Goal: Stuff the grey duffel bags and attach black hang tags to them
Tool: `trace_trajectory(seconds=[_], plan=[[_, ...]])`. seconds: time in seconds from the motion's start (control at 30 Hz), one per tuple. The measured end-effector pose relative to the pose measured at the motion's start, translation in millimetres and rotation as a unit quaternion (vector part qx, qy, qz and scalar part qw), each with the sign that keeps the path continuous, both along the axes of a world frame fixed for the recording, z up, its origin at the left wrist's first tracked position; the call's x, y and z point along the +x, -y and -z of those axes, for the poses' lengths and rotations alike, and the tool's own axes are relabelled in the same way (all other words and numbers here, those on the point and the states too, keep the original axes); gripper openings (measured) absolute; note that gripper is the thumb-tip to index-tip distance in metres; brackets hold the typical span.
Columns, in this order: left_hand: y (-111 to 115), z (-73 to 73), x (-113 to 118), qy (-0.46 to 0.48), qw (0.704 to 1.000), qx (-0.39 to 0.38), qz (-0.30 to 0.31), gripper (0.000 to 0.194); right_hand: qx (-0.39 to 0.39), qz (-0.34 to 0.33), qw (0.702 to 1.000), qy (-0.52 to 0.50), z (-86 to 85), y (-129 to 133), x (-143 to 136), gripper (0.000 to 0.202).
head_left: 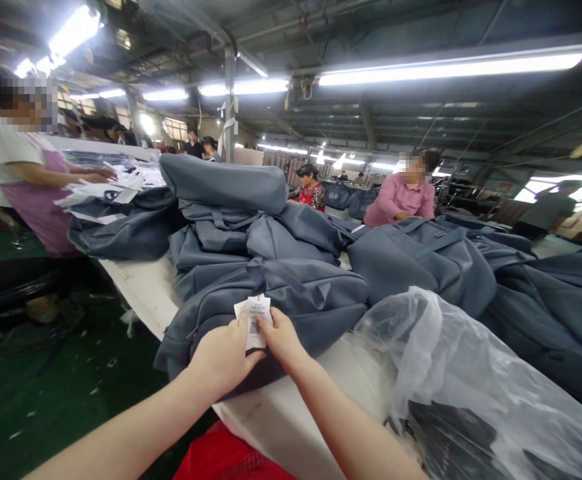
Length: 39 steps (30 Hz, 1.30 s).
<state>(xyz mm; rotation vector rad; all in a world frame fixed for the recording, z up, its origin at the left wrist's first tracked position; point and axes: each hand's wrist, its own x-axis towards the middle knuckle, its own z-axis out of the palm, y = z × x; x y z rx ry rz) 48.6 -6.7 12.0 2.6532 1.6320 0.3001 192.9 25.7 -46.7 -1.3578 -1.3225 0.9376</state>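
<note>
Between my two hands is a white paper tag (pixel 257 324) with small print, held in front of a blue-grey bag (pixel 315 287). My left hand (pixel 223 353) pinches the tag from its left side. On the other edge, the fingers of my right hand (pixel 281 337) close on the same tag. A second white piece shows behind it at the upper left. The bag lies on the table (pixel 301 413) with its strap on top. A thin dark loop at the tag's top leads toward the bag; its far end is not clear.
More blue-grey bags (pixel 221 187) are piled behind, and others (pixel 421 260) lie to the right. A clear plastic bag (pixel 431 340) with dark flat pieces inside sits at the right front. Co-workers stand at the left (pixel 25 160) and beyond the pile (pixel 403 193).
</note>
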Motion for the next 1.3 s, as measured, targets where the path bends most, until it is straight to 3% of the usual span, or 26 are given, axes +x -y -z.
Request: trace_trajectory(seconds=[0.17,0.3,0.53,0.73,0.97,1.17,1.3], plan=[[1.1,8.9,0.3,-0.028,0.999,0.016,0.0,0.046,0.024,0.011,0.999,0.038,4.5,3.1,-1.2,0.037],[1.5,11.9,-0.4,-0.009,1.0,0.013,0.016,0.059,0.031,-0.019,0.999,-0.039,5.3,7.8,-1.9,0.056],[0.1,18.5,5.3,-0.012,1.0,-0.007,-0.019,0.058,-0.027,-0.053,0.985,-0.164,13.5,10.1,-6.4,0.059],[-3.2,19.9,4.3,-0.02,0.999,0.005,-0.028,0.058,-0.106,-0.06,0.969,-0.215,3.8,12.5,-11.6,0.066],[-7.7,16.6,-5.1,-0.018,0.999,0.028,-0.026,0.048,-0.118,-0.052,0.971,-0.199,6.8,10.8,-13.7,0.053],[-4.4,24.9,-13.5,-0.053,0.999,0.012,0.001,0.051,-0.159,-0.062,0.959,-0.227,-7.4,6.3,-13.0,0.049],[-4.9,27.0,-19.5,0.018,1.0,0.004,0.004,0.052,-0.151,-0.063,0.968,-0.191,-5.4,1.3,-13.7,0.035]])
